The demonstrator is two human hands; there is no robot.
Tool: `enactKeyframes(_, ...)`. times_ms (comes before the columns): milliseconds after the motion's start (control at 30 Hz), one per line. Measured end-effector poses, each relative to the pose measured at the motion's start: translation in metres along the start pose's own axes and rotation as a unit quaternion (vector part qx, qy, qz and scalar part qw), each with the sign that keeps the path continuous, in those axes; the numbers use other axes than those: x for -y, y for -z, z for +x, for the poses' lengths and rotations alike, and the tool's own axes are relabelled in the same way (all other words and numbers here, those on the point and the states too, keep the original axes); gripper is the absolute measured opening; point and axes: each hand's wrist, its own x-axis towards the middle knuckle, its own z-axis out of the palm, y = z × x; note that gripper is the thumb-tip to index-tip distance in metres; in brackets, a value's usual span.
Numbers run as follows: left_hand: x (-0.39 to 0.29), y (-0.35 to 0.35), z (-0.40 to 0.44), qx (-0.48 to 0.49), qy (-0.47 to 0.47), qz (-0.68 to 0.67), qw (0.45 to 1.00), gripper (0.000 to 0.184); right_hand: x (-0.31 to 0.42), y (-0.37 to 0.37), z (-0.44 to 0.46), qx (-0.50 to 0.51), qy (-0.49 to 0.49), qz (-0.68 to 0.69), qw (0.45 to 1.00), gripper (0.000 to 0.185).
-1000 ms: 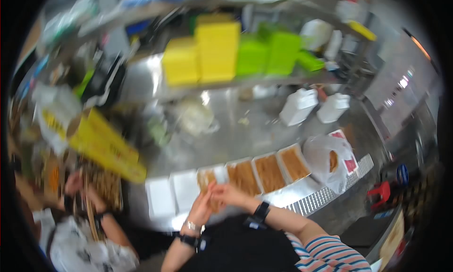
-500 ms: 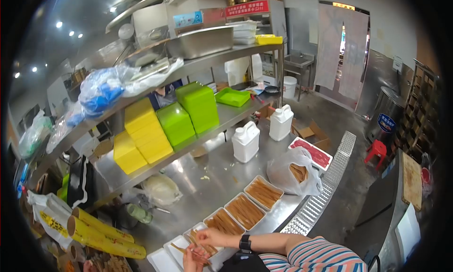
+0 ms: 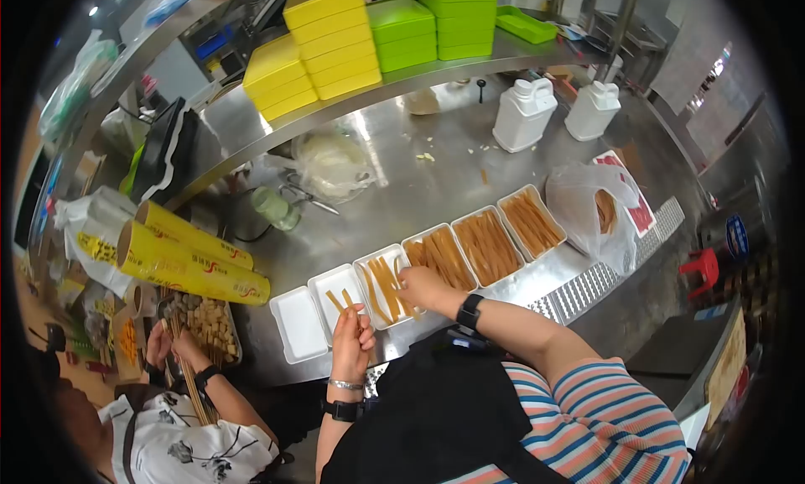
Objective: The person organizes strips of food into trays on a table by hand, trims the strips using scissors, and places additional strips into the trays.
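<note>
Commercial kitchen, steel counter (image 3: pixel 394 190), food trays (image 3: pixel 488 245), stacked containers (image 3: pixel 340 44)

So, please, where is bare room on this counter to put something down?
The counter is bare between the clear bag beside the green jar, the white jugs and the tray row, except for small scraps. A smaller patch lies between that jar and the leftmost tray. The near edge is crowded: trays, left hand, right hand.
</note>
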Motion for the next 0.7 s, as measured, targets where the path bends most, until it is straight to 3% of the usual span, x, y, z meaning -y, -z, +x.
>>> enactKeyframes(33,0.0,-0.001,-0.001,0.004,0.003,0.003,1.0,0.023,0.004,-0.002,0.004,0.004,0.005,-0.066,0.998,0.025)
enactKeyframes(167,-0.004,0.0,-0.004,0.0,-0.001,0.015,1.0,0.024,-0.003,-0.017,0.016,-0.025,-0.009,-0.094,0.995,0.023)
enactKeyframes(400,0.001,-0.004,0.007,0.007,-0.01,-0.008,1.0,0.026,0.029,0.022,-0.017,-0.048,0.043,-0.068,0.996,0.023)
enactKeyframes(467,-0.002,-0.017,0.014,-0.011,-0.013,-0.009,1.0,0.027,0.028,0.017,-0.02,0.068,0.075,0.23,0.968,0.022)
enactKeyframes(500,-0.002,-0.019,0.018,-0.015,-0.015,-0.01,1.0,0.027,0.034,0.016,-0.023,0.073,0.076,0.231,0.967,0.022)
enactKeyframes(600,0.004,-0.022,0.034,0.104,0.004,-0.038,0.994,0.029,0.046,0.011,-0.025,0.096,0.005,0.405,0.909,0.012)
enactKeyframes(700,0.006,-0.026,0.033,0.094,0.035,-0.046,0.994,0.03,0.033,0.009,-0.019,0.103,0.034,0.35,0.93,0.018)
